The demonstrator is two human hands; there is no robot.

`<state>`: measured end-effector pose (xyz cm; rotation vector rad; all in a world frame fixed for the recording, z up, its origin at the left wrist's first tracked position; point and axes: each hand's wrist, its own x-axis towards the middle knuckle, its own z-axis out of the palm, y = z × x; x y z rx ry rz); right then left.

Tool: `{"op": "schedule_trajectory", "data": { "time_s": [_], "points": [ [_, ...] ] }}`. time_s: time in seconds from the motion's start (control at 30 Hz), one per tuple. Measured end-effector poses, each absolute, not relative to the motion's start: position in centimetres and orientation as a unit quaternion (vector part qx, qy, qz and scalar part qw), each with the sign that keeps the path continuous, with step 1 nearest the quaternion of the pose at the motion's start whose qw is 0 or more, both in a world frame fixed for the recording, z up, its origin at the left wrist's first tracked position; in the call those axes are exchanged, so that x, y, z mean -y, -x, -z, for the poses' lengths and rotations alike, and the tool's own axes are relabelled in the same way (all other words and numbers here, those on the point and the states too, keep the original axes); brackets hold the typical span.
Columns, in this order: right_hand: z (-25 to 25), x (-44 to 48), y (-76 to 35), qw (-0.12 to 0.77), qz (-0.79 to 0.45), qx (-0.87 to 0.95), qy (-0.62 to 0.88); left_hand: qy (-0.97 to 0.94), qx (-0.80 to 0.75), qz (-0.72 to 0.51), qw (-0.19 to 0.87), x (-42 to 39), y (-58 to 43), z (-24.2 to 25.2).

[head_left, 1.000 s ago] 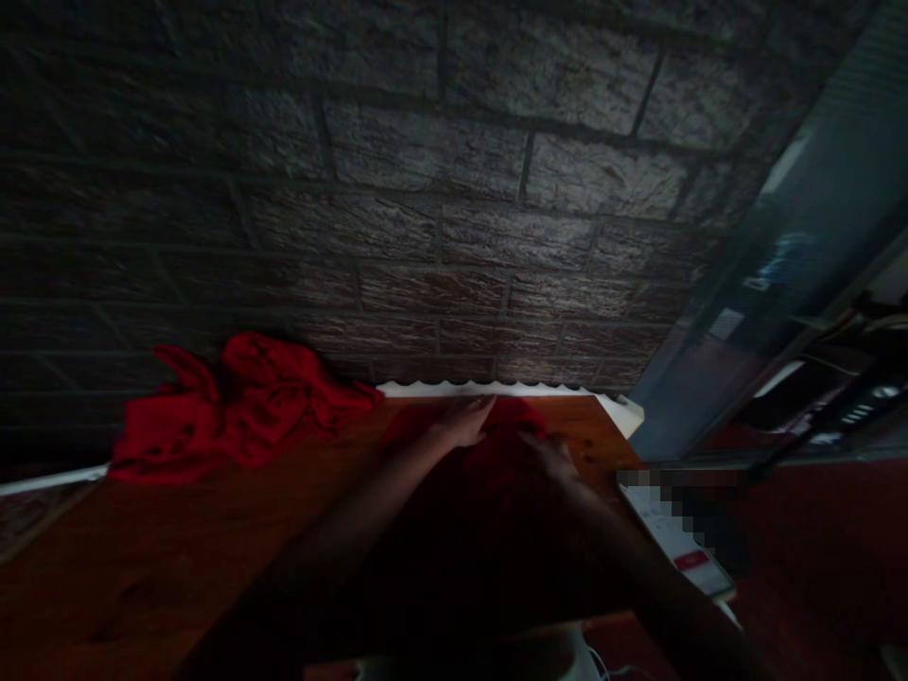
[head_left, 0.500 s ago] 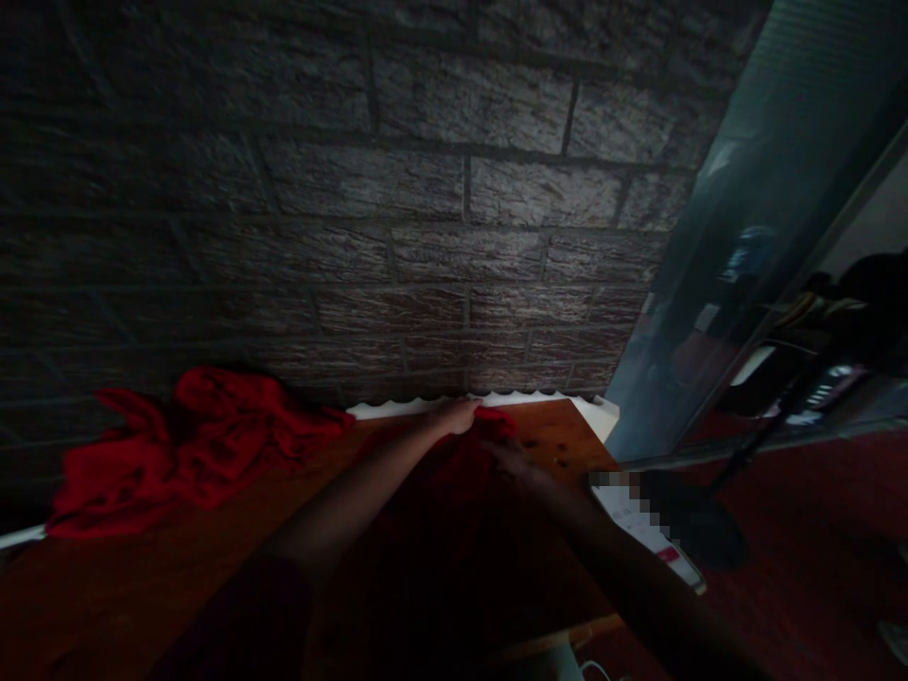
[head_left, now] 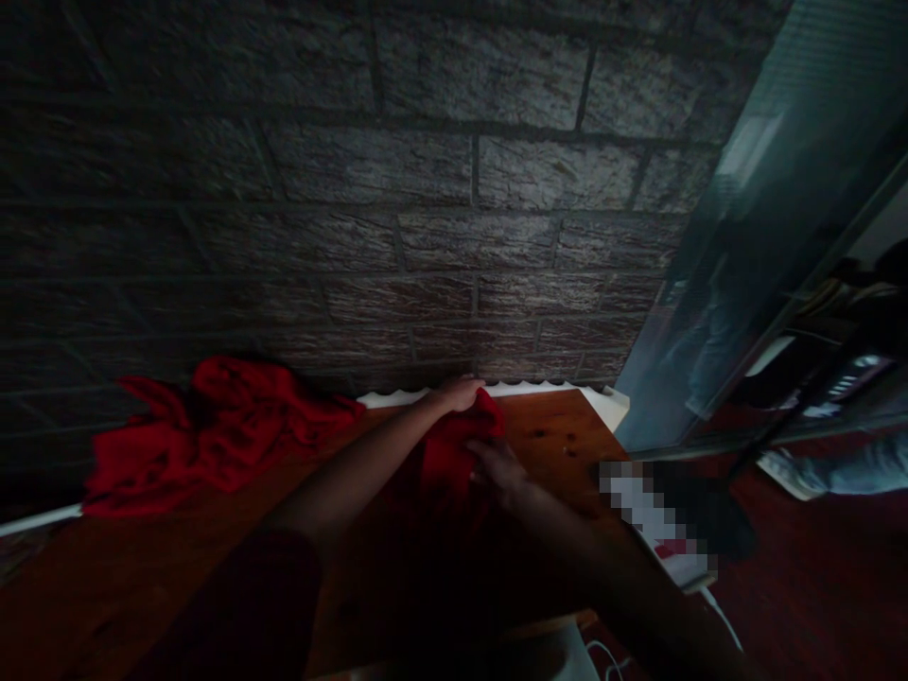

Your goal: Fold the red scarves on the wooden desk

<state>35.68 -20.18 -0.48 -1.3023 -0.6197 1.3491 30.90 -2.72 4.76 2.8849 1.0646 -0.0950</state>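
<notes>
Right edge of red cloth (head_left: 446, 454) shifted left across table (head_left: 557, 430); cloth now narrower, apparently folded inward, at table's far side. Left hand (head_left: 461, 392) at cloth's far edge, right hand (head_left: 502, 470) nearer, part-curled; whether either grips, cannot tell.

Indoor rm, exact type unclear: block wall (head_left: 426, 170), wood tbl (head_left: 560, 426), glass panel (head_left: 752, 208).

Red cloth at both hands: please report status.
Left hand at far end of red cloth. Right hand touching its right side. Red heap aside, left.
</notes>
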Motion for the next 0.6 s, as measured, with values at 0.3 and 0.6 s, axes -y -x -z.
{"op": "schedule_trajectory", "data": {
  "time_s": [0.3, 0.6],
  "points": [
    [-1.4, 25.2, -31.2, 0.518, -0.688, 0.250, 0.442, -0.943, -0.327, 0.058, 0.001, 4.3, -31.4, -3.8],
    [1.1, 26.7, -27.6, 0.474, -0.685, 0.258, 0.490, -0.944, -0.313, 0.101, -0.013, 4.5, -31.6, -4.6]
  ]
}}
